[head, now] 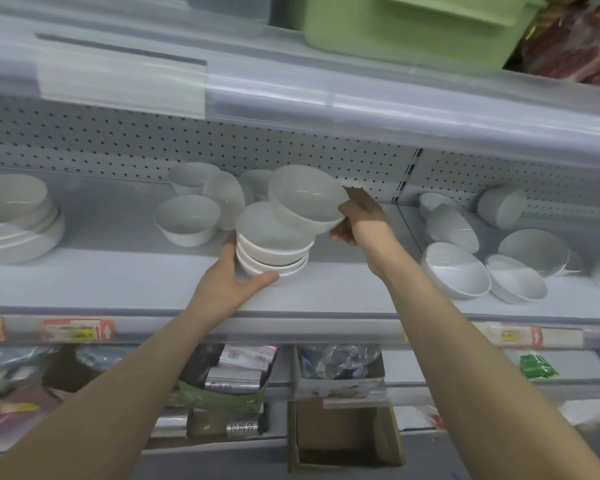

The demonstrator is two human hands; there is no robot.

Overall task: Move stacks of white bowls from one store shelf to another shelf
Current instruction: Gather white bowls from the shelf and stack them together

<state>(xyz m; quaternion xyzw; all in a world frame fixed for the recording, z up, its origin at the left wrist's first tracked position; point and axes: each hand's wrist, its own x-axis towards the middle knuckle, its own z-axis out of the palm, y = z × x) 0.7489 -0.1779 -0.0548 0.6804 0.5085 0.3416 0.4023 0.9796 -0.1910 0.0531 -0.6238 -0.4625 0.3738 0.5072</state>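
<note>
Stack of white bowls (pixel 274 252) upright on grey shelf (pixel 118 278), not far from its front edge, several bowls nested together. Left hand (pixel 236 284) at left side of stack, wrapped round the lowest bowls: thumb along front of base, fingers (pixel 230 244) reaching behind and mostly hidden. Right hand (pixel 357 216) just right of stack and a little higher, gripping tilted bowl (pixel 309 199) by its right rim, fingers curled at far side, thumb below. Tilted bowl directly above stack, opening turned toward the camera, lower edge very close to top bowl; not possible to tell if touching.

Left of stack, single bowl (pixel 187 220) upright, with more bowls (pixel 222 199) behind, some on their sides. Far left of stack, pile of wider bowls (pixel 14 220). Right of stack, well apart, loose bowls (pixel 454 268) tipped over. Behind stack, perforated back panel (pixel 118 140). Above stack on next shelf, green plastic tub (pixel 413 32). Below stack, price labels (pixel 77 330) and open cardboard box (pixel 343 434).
</note>
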